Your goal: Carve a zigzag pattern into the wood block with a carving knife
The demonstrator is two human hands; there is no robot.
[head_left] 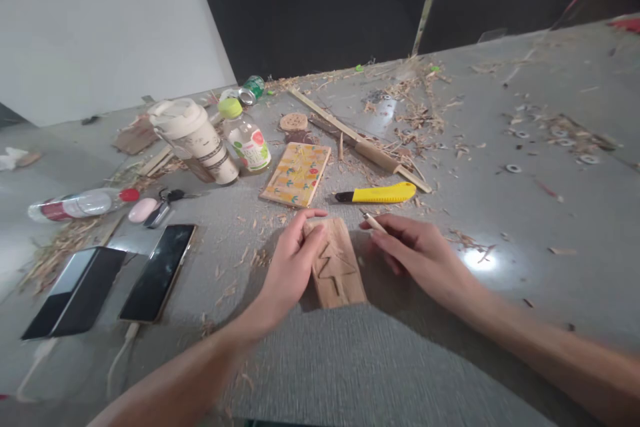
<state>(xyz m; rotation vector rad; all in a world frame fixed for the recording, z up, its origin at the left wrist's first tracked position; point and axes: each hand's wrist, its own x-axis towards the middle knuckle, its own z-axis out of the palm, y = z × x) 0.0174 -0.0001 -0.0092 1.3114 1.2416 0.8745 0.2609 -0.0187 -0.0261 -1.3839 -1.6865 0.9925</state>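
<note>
A small wooden block (345,283) lies on the table in front of me, with a fir-tree outline cut into its top face. My left hand (294,255) grips its left side, the thumb resting on the upper face. To the block's right, my right hand (413,247) is closed around a slim pale stick (374,221) with a dark tip; its exact kind cannot be made out. The stick is apart from the block. Just beyond both hands lies a yellow utility knife (383,193), and left of it a painted wooden board (297,175).
Wood shavings (420,117) and several washers (513,168) are scattered across the table. A long wood strip (330,119) lies at the back. On the left stand a lidded cup (193,140) and a juice bottle (249,140), with a phone (159,273) nearer me.
</note>
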